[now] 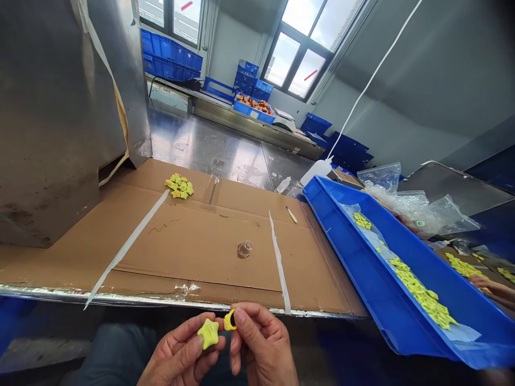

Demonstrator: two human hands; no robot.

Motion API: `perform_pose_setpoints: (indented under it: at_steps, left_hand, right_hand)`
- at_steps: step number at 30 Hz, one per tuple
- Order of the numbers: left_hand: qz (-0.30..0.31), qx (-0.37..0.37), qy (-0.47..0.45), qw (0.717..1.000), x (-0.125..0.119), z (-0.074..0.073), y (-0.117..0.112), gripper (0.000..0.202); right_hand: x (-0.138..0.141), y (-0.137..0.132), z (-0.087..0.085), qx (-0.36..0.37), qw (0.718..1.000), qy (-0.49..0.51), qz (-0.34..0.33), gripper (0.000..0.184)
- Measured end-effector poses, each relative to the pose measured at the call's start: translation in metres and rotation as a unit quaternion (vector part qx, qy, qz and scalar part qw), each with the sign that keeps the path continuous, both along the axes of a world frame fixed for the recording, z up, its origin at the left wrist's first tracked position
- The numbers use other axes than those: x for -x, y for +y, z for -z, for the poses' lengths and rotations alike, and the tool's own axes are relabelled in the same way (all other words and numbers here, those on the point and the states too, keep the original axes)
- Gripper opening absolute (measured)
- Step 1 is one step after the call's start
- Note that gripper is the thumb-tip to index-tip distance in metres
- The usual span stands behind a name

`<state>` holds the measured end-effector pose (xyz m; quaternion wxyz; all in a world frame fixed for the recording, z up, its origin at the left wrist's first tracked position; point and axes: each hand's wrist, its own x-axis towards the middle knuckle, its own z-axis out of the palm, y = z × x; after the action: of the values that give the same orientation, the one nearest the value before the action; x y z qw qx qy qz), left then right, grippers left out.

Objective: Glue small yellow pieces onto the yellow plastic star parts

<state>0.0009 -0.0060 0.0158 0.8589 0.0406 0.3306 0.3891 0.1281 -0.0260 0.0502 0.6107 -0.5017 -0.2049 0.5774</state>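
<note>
Star: a puffy yellow-green star (209,334) with rounded points, some faint mark seen on its face but too small to be read; held up just off the near edge of the desk, above the lap.
Little piece: a small yellow piece (230,320) with a dark side, held right beside the star; whether the two are touching can't be told.
Desk: the desk (225,244) is covered in brown cardboard, crossed by two strips of whitish tape; a pile of similar stars (179,186) is heaped at the far left; a small clear cup (244,249) is sat near the middle, with a slim pale tool (292,214) laid past the right-hand tape.
Right side: space is taken up by a long blue bin (333,230), part-filled with yellow stars; plastic bags (418,209) are bunched behind it; a co-worker's hand (497,289) is seen at the edge.
Left side: the far corner is blocked by a big metal box (48,107).
Left hand: the star is gripped between thumb and fingers of the left hand (181,354), tips closed on it.
Right hand: the little piece is pinched by thumb and forefinger of the right hand (263,343); other fingers curled loosely.
</note>
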Motion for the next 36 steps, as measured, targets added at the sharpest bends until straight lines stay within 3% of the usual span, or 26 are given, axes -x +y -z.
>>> perform_pose_setpoints:
  at_steps: [6,11,16,20,23,31,36]
  left_hand:
    - [-0.007,-0.023,0.016,1.000,0.002,0.004,0.001,0.030]
    - [-0.012,-0.084,0.057,0.995,0.001,0.003,0.001,0.032]
    - [0.005,-0.150,0.089,0.985,0.002,0.002,0.001,0.031]
    - [0.012,-0.173,0.099,0.980,0.003,0.004,0.000,0.030]
    - [0.000,-0.178,0.093,0.980,0.002,0.002,-0.001,0.026]
    - [0.003,-0.162,0.085,0.983,0.003,-0.002,0.000,0.023]
    - [0.004,-0.152,0.089,0.984,0.006,-0.003,-0.001,0.024]
  right_hand:
    - [-0.003,0.000,-0.004,-0.041,0.999,0.002,-0.037,0.020]
    - [-0.011,-0.002,-0.009,-0.076,0.990,-0.113,-0.038,0.018]
    - [-0.023,-0.004,-0.010,-0.125,0.934,-0.330,-0.054,0.001]
    - [-0.033,-0.003,-0.011,-0.132,0.902,-0.405,-0.070,0.018]
    - [-0.038,0.000,-0.018,-0.161,0.848,-0.494,-0.107,0.010]
    - [-0.035,0.013,-0.041,-0.246,0.760,-0.558,-0.226,0.015]
    - [-0.028,0.016,-0.039,-0.260,0.758,-0.556,-0.220,0.016]
